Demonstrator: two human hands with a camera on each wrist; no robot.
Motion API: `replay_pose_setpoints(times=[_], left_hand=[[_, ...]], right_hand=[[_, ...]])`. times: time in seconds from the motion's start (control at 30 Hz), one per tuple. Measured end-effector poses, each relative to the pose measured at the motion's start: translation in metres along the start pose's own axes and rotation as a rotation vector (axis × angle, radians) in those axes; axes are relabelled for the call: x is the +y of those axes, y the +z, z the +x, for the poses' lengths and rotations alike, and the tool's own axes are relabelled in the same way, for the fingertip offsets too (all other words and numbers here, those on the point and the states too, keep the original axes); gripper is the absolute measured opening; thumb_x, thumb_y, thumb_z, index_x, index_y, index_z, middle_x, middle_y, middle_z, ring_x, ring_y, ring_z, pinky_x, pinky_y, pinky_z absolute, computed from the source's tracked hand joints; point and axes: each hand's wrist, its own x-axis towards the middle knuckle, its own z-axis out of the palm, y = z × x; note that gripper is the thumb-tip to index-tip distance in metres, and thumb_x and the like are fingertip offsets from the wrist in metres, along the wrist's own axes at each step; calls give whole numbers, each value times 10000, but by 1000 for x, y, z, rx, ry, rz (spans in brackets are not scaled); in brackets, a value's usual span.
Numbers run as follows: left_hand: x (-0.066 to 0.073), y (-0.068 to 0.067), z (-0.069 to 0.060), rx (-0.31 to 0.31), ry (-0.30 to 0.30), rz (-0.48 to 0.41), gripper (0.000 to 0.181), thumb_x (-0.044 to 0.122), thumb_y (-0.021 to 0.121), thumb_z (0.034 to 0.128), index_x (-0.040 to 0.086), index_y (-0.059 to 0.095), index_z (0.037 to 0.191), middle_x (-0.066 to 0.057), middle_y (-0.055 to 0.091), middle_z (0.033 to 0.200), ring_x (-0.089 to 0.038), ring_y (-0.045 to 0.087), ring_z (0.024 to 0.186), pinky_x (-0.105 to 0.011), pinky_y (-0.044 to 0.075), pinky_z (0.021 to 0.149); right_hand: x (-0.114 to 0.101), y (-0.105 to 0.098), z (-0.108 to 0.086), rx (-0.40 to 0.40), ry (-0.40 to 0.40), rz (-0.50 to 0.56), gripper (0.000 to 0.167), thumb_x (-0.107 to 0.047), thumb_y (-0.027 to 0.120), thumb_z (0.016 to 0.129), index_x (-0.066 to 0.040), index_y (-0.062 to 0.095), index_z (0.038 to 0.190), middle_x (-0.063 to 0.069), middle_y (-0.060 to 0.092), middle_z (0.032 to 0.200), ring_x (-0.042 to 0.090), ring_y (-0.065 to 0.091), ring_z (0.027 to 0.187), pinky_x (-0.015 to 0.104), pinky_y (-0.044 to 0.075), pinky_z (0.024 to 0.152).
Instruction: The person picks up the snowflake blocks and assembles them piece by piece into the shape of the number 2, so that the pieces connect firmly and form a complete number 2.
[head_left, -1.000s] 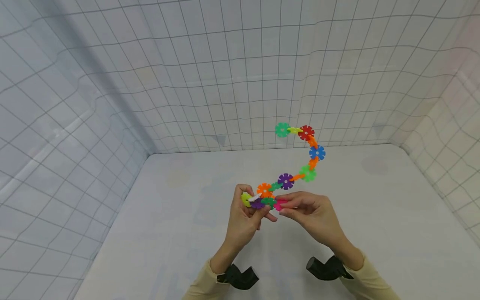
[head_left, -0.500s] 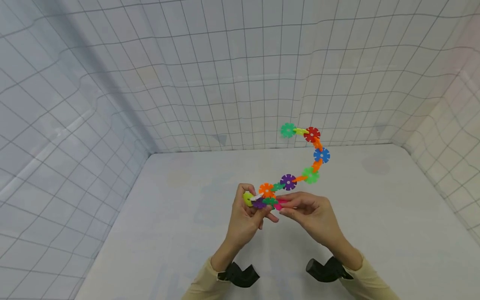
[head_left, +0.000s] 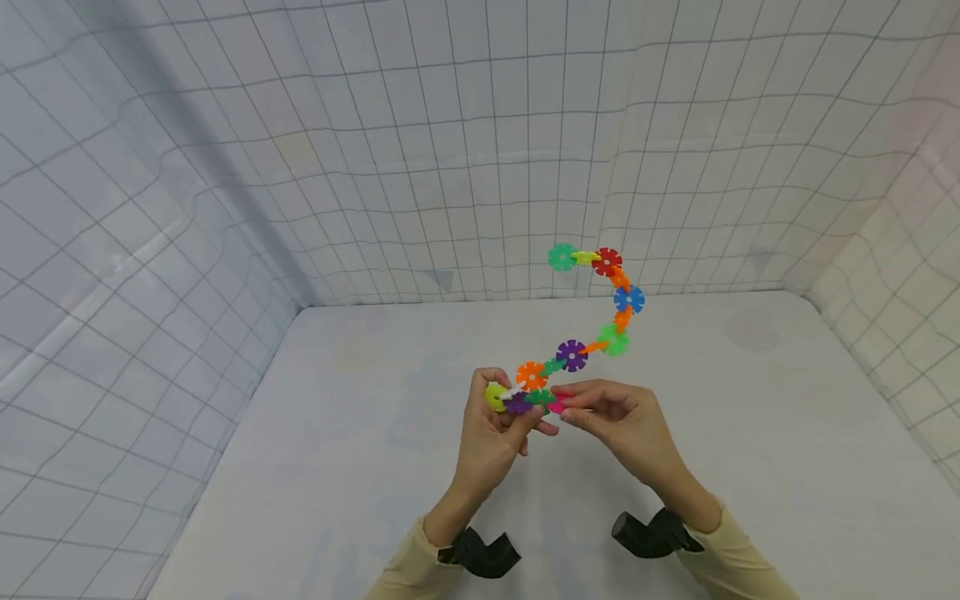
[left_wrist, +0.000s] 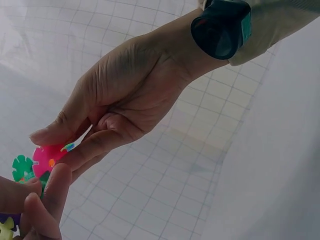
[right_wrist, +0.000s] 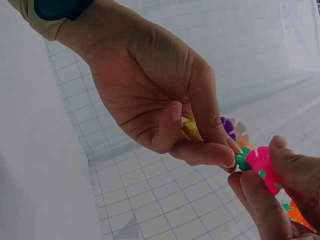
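Note:
My left hand [head_left: 482, 446] pinches a green snowflake disc [head_left: 540, 397] between thumb and fingers. A purple disc [head_left: 517, 403], a white disc [head_left: 513, 392] and a yellow disc [head_left: 496, 397] sit against its fingers. Thumb and fingers of my right hand [head_left: 637, 431] pinch a pink disc [right_wrist: 263, 167], which meets the green one. An orange disc [head_left: 531, 376] starts a curved chain of slotted discs running up and right, through purple [head_left: 572, 356], light green [head_left: 614, 340], blue [head_left: 628, 299] and red [head_left: 607, 262], to a teal disc [head_left: 562, 257] at its tip.
A white table surface [head_left: 337, 467] lies below the hands. White sheeting with a dark grid [head_left: 480, 150] rises behind and at both sides. A black camera mount [head_left: 483, 554] is strapped to the left wrist, another mount [head_left: 651, 534] to the right.
The chain's far end swings a little to the right, then back left and slightly up. Both hands keep their grip on the discs, and the right hand rises slightly.

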Motion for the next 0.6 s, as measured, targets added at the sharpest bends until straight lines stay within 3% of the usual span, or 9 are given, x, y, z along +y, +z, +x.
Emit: replay_pose_setpoints(times=[0.23, 0.4, 0.5, 0.6], left_hand=[[-1, 1, -2, 68, -71, 25, 378, 49, 643, 901, 48, 301, 1063, -236, 676, 805, -261, 687, 660, -197, 401, 423], [-4, 0, -2, 99, -136, -43, 396, 71, 662, 892, 50, 310, 1071, -282, 663, 868, -223, 693, 714, -193, 430, 463], [-6, -2, -2, 112, -195, -85, 422, 90, 677, 884, 36, 310, 1086, -265, 671, 881, -216, 693, 727, -202, 447, 480], [-8, -4, -2, 104, -290, -105, 422, 133, 690, 881, 28, 350, 1110, -232, 680, 915, -217, 694, 757, -207, 465, 506]], right_hand=[[0, 5, 0, 38, -52, -27, 93, 3, 702, 834, 24, 698, 924, 163, 667, 1071, 259, 658, 953, 351, 529, 772], [0, 6, 1, 36, -88, -82, 83, 21, 701, 827, 8, 704, 909, 151, 672, 1057, 234, 666, 924, 334, 539, 735], [-1, 6, 1, 28, -114, -107, 97, 49, 704, 812, -8, 704, 891, 155, 674, 1046, 225, 673, 897, 333, 546, 708], [-2, 5, 1, 14, -147, -133, 129, 84, 703, 796, -12, 703, 883, 168, 674, 1041, 217, 680, 874, 336, 549, 682]])
